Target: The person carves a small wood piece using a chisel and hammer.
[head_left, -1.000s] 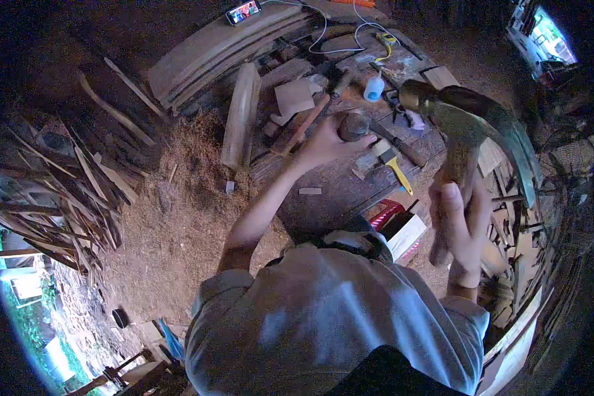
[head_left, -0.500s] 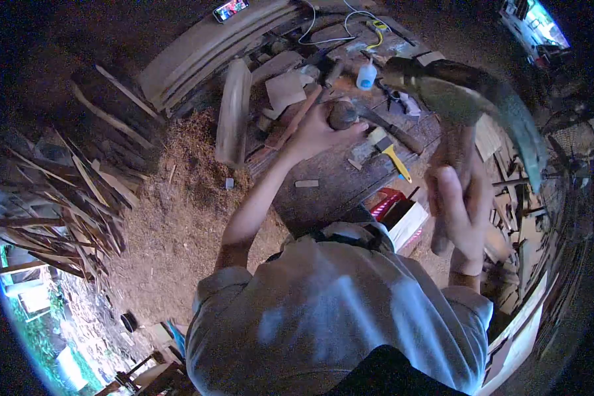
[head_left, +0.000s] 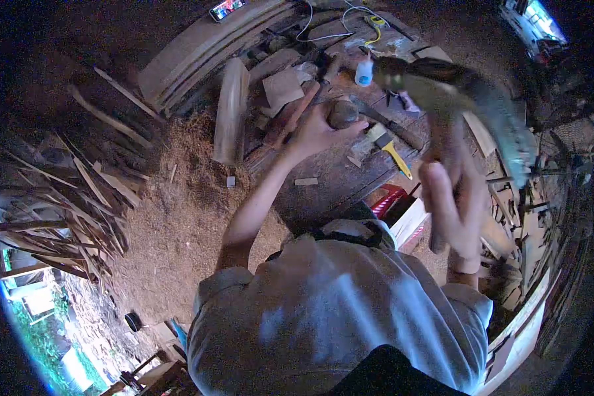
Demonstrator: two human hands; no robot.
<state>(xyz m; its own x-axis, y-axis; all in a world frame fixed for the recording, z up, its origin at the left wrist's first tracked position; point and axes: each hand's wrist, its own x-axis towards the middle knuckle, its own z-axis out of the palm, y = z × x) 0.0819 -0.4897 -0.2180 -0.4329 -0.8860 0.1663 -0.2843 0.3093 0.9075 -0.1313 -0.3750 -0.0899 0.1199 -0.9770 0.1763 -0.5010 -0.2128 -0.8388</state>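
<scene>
My left hand [head_left: 317, 134] is closed around a rounded wooden block [head_left: 342, 114], its end facing up, over the dark workbench [head_left: 323, 204]. My right hand [head_left: 457, 211] grips the wooden handle of an adze [head_left: 445, 135], raised to the right of the block. The adze's long curved metal head is smeared by motion and covers part of the bench behind it. Between the two hands lie a yellow-handled paintbrush [head_left: 391, 152] and a tool with a dark wooden handle [head_left: 406, 134].
A blue-and-white bottle [head_left: 363, 72] stands farther back, near a yellow tape measure [head_left: 376, 22]. A squared timber [head_left: 231, 112] lies left of my left hand. Wood shavings [head_left: 185, 224] cover the left side. A red box [head_left: 391, 201] sits close to my body; offcuts [head_left: 508, 231] lie right.
My right hand and the adze have shifted slightly left. My left hand and the wooden block stay in place.
</scene>
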